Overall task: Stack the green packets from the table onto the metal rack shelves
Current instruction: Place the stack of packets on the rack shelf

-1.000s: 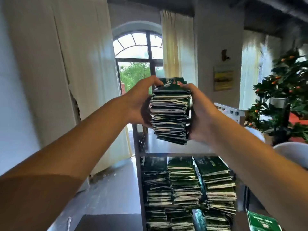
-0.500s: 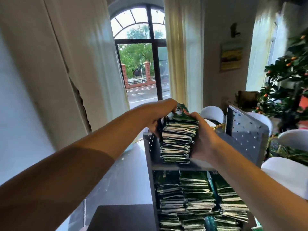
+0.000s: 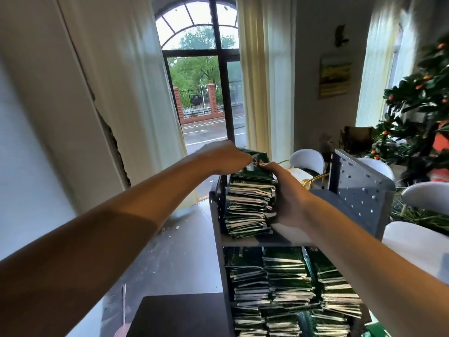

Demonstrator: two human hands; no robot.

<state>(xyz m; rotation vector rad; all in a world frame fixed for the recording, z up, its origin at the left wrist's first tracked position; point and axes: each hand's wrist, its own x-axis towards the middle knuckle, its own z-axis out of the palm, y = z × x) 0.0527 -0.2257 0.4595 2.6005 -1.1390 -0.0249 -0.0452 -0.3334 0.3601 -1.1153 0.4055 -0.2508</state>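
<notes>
A tall stack of green packets (image 3: 247, 205) stands on the top shelf of the grey metal rack (image 3: 359, 198), hard against its left perforated wall. My left hand (image 3: 223, 155) lies curled over the stack's top at the far left, fingers on the top packet. My right hand (image 3: 286, 198) clasps the stack's right side, thumb on the top packet. On the shelf below, three more stacks of green packets (image 3: 289, 283) fill the width.
The rack's right perforated side panel (image 3: 364, 190) rises beside my right forearm. White chairs (image 3: 307, 160) and a small orange-fruited tree (image 3: 418, 103) stand behind and to the right. A dark table corner (image 3: 179, 314) lies at the lower left, a tall arched window (image 3: 204, 88) beyond.
The stack has come down from mid-air onto the top shelf against the left wall. My left hand has slid from the stack's side up onto its top.
</notes>
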